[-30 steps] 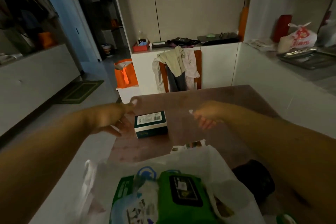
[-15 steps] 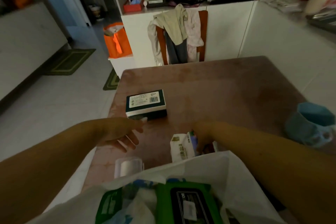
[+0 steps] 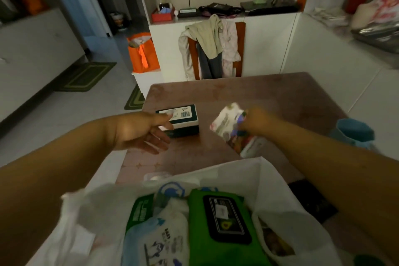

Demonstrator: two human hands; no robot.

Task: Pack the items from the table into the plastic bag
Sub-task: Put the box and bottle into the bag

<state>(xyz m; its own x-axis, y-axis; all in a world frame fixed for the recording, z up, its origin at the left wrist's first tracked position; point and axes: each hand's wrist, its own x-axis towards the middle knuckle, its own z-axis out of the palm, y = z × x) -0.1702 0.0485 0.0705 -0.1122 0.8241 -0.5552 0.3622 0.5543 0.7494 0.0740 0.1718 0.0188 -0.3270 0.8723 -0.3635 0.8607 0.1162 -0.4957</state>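
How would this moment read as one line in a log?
left hand: open, by dark box | right hand: holds white packet above table | plastic bag: open, green pack inside

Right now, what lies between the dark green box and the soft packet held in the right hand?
In the head view, only bare pinkish tabletop separates the dark green box from the soft packet the right hand grips.

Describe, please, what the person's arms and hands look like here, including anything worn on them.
Both forearms are bare as far as the frame shows: no sleeves, no watch or bracelet in view. The left hand and the right hand wear no gloves. The dim, blurred picture makes rings impossible to rule out.
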